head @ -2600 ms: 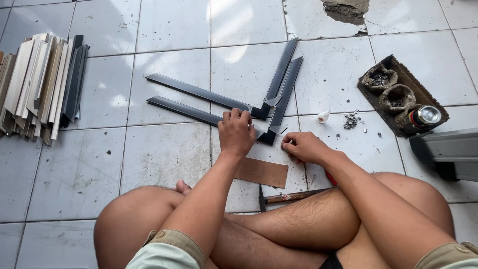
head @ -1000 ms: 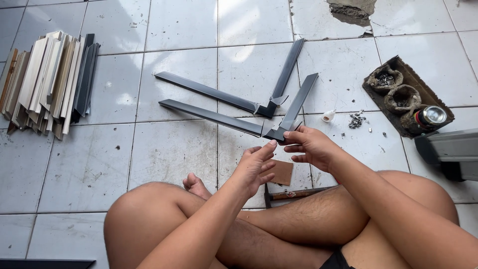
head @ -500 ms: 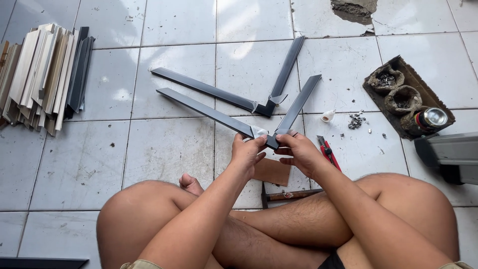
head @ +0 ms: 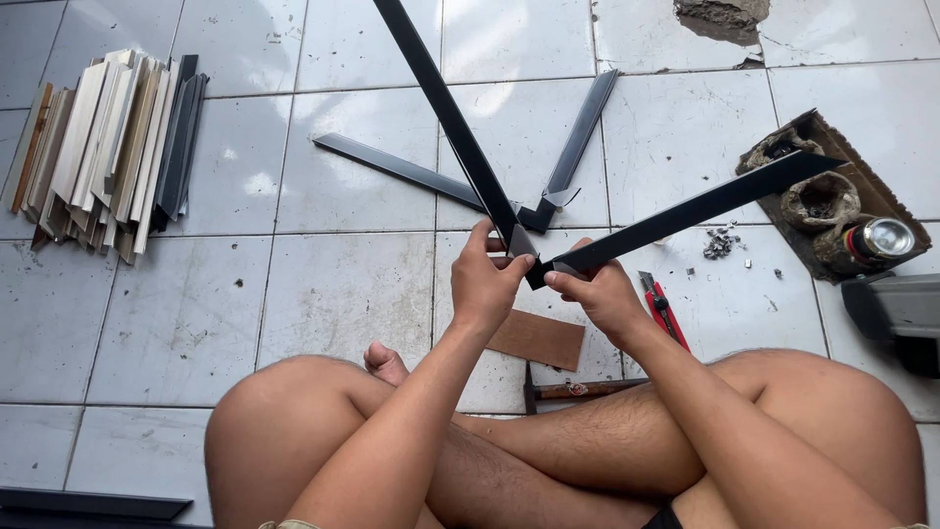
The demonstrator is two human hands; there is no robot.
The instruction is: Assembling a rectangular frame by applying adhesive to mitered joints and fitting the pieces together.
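Note:
I sit cross-legged on a tiled floor. My left hand (head: 494, 279) and my right hand (head: 597, 294) both grip the corner of a black L-shaped frame piece (head: 460, 127), made of two mitred strips joined at their ends. It is lifted off the floor, one strip pointing up and left, the other (head: 695, 209) out to the right. A second joined black corner piece (head: 411, 171) lies flat on the tiles beyond my hands.
A pile of pale and dark moulding strips (head: 103, 147) lies at far left. A cardboard tray (head: 832, 196) with small pots and a can sits at right, loose staples (head: 720, 242) beside it. A red-handled tool (head: 666, 309), brown board (head: 537, 339) and hammer (head: 578, 390) lie near my legs.
The nearer black corner piece lay on the floor; both hands closed on its joint and lifted it, so its strips now stand raised toward the camera.

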